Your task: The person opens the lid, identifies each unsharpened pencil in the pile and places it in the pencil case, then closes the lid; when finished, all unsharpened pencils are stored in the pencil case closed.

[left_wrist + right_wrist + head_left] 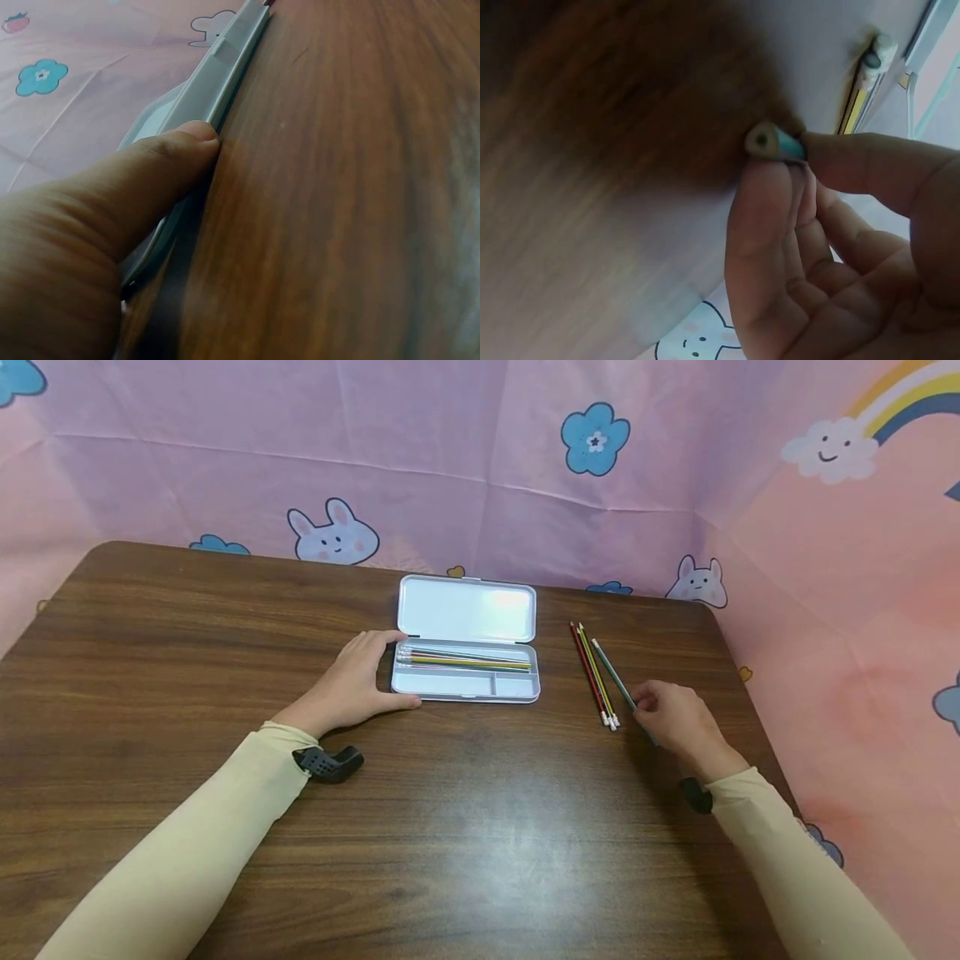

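A white pencil case (442, 687) lies with its lid (465, 608) raised at the back. Several pencils (472, 662) sit in its long rear compartment, erasers to the left. My left hand (351, 683) holds the case's left end, fingers near the hinge and thumb on the front edge; the left wrist view shows the thumb (176, 154) against the side. To the right, my right hand (678, 722) pinches a teal pencil (613, 670) between thumb and fingers, its white eraser pointing away. In the right wrist view the pencil's near end (763, 140) shows bare wood and a dark core.
Several loose pencils (594, 677), red and yellow-black among them, lie in a bunch between the case and my right hand. Everything rests on a brown wooden table (450, 827). Printed cloth (450, 460) hangs behind it and along the right side.
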A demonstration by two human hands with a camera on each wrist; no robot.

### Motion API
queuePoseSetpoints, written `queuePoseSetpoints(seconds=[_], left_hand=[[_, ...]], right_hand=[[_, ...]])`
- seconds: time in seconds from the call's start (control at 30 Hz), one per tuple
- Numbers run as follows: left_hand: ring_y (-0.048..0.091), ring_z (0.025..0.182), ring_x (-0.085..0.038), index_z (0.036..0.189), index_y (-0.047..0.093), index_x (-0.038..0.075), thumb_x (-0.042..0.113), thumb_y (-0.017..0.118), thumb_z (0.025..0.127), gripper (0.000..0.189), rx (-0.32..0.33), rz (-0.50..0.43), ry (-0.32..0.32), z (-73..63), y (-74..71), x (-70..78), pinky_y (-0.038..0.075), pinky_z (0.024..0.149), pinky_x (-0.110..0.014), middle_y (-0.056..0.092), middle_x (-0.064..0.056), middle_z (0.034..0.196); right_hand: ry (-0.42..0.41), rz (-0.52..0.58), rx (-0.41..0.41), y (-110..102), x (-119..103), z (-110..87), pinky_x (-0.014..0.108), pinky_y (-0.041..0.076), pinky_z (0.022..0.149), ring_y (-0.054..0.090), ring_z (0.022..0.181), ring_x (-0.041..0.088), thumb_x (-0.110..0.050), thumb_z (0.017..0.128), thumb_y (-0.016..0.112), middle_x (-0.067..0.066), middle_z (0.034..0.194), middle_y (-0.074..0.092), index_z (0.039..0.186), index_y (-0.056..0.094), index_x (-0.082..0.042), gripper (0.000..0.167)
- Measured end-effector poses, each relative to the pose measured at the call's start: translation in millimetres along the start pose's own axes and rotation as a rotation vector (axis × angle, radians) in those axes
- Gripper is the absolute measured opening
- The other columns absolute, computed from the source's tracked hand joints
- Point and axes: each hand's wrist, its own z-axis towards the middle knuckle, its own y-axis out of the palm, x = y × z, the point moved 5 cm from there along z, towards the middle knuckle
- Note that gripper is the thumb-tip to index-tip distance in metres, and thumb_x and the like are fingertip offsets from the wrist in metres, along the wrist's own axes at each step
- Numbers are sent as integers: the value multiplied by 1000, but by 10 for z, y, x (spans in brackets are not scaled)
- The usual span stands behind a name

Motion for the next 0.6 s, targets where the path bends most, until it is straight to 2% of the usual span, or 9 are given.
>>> queuePoseSetpoints(seconds=[0.6], left_hand=[[29, 151, -35, 158, 34, 8, 56, 84, 81, 103, -7, -1, -9, -13, -25, 33, 14, 127, -56, 39, -16, 159]], right_hand=[[40, -23, 27, 15, -6, -28, 32, 44, 59, 61, 75, 22, -10, 94, 64, 12, 97, 73, 111, 72, -2, 20]])
